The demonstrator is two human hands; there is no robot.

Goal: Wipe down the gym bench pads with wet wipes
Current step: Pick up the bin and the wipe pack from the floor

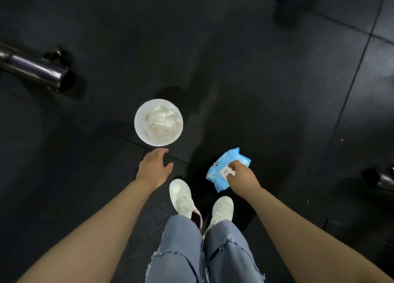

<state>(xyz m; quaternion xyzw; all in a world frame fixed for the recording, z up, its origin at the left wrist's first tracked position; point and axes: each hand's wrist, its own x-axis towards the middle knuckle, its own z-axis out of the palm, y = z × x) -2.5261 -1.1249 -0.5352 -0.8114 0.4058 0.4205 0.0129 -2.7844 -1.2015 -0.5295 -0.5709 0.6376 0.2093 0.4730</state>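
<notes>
A blue pack of wet wipes (221, 181) lies on the dark gym floor in front of my feet. My right hand (242, 177) is over the pack, fingers curled and pinching at its white flap. My left hand (154, 168) hovers with relaxed fingers just below a white round bin (140, 131) that holds crumpled used wipes (162, 120). No bench pad is in view.
Dark rubber floor tiles (277, 80) cover the ground. A metal bar end (38, 71) juts in at the left, and another metal part (381, 179) sits at the right edge. My white shoes (183, 196) and jeans fill the bottom centre.
</notes>
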